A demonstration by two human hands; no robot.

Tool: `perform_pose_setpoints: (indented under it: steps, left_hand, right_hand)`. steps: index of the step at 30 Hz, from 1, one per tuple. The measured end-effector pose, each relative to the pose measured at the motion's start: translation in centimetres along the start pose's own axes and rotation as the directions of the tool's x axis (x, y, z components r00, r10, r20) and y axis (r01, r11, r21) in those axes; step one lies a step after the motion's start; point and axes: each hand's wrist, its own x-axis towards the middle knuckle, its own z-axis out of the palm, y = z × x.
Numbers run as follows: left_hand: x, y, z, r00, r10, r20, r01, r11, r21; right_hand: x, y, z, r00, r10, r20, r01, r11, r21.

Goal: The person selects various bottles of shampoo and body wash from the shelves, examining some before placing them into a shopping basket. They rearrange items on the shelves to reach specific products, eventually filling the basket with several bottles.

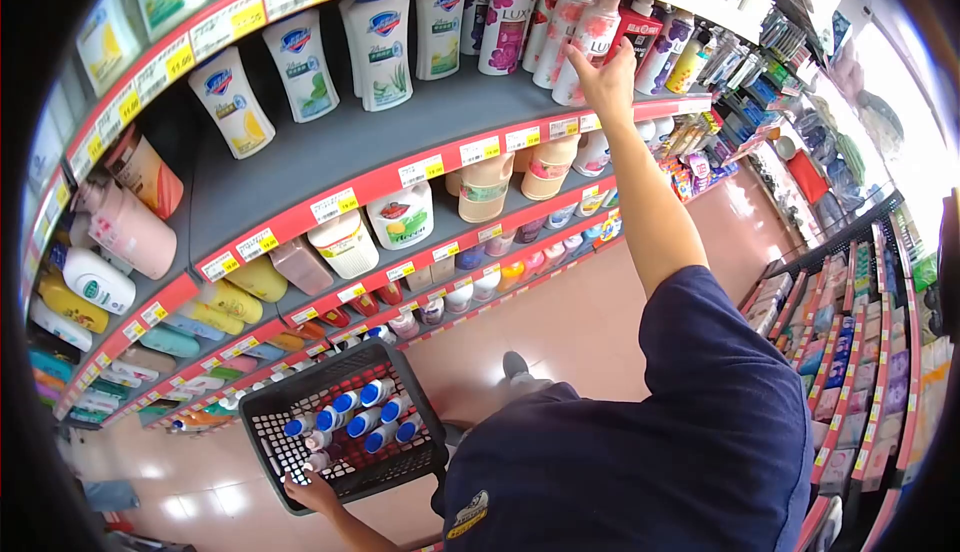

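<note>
My right hand (pixel 605 82) is raised to the upper shelf, thumb and fingers apart at the front of a pink-and-white LUX bottle (pixel 601 32). A red-labelled bottle (pixel 635 25) stands just beside it, and another LUX bottle with purple flowers (pixel 503 27) is further left. Low on the left, my left hand (pixel 313 494) is over the near corner of a black shopping basket (pixel 425 402). Its fingers are closed at a pale-capped bottle (pixel 318 460), partly hidden by the hand. Several blue-capped bottles (pixel 345 401) stand upright in the basket.
White Safeguard bottles (pixel 383 50) stand left along the same shelf (pixel 330 157). Lower shelves carry jugs such as a white one (pixel 401 216). A shoe (pixel 515 364) is beside the basket. Another stocked rack (pixel 845 342) lines the right side of the aisle.
</note>
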Motion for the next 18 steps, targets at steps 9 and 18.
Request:
perform_pose_setpoints:
  steps: [9,18]
  left_hand:
    - [-1.2,8.5,-5.8,0.979,0.103,-0.173,-0.132,0.977,-0.167]
    - [-3.6,25.5,-15.8,0.993,0.098,-0.065,-0.117,0.789,-0.604]
  right_hand:
    - [1.3,-0.7,-0.2,1.0,-0.002,0.029,-0.001,0.994,0.105]
    - [-9.7,-6.7,-8.1,0.972,-0.123,0.201,0.019,0.891,0.453]
